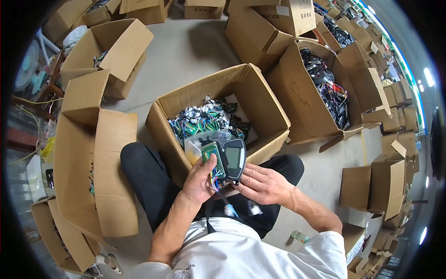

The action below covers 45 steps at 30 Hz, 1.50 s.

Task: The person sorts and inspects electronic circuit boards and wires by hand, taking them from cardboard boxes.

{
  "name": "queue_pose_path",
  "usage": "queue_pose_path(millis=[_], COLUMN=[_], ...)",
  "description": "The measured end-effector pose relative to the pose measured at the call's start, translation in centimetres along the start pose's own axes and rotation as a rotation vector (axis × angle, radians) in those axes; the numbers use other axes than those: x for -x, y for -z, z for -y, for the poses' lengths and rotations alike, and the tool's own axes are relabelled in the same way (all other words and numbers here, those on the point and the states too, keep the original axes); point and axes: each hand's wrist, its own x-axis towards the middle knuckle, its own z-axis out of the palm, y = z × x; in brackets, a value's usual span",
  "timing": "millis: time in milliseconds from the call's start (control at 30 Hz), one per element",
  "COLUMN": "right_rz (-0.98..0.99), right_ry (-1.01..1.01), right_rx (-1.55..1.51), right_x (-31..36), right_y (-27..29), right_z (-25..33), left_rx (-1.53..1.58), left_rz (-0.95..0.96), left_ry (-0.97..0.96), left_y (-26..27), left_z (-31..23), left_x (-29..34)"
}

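Note:
My left hand (199, 180) grips a green circuit board (213, 156) with coloured wires (215, 180) hanging from it. Pressed against the board is a black display housing with a dark screen (234, 157). My right hand (263, 184) holds that housing from below, fingers under its lower edge. Both hands are above my lap, just in front of an open cardboard box (267, 111) that holds a heap of wired boards (200, 119) and a clear plastic bag (199, 142). White connectors (230, 210) dangle below my hands.
Open cardboard boxes surround me: a tall one at my left (93, 162), one behind it (111, 51), one at the right with black cable bundles (325, 88). Smaller boxes are stacked at the far right (385, 186). Grey concrete floor (186, 51) lies between them.

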Motion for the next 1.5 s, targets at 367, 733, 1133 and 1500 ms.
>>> queue_pose_path(millis=[367, 733, 1133, 1500], right_rz=[-0.450, -0.998, -0.758, 0.707], right_ry=[-1.172, -1.170, -1.355, -0.916], right_rx=[-1.121, -1.475, -1.341, -0.618], right_x=[-3.3, -3.6, -5.3, -3.4], right_y=[-3.8, -3.8, -7.3, -33.3], right_z=[2.0, 1.2, 2.4, -15.3], left_rx=[-1.396, -0.588, -1.124, -0.620], left_rz=[-0.053, 0.185, -0.092, -0.353], left_ry=[-0.749, 0.050, -0.184, -0.245], left_y=[-1.5, 1.4, 2.4, 9.4], left_z=[3.6, 2.2, 2.2, -2.1], left_x=[-0.8, 1.7, 2.9, 5.2])
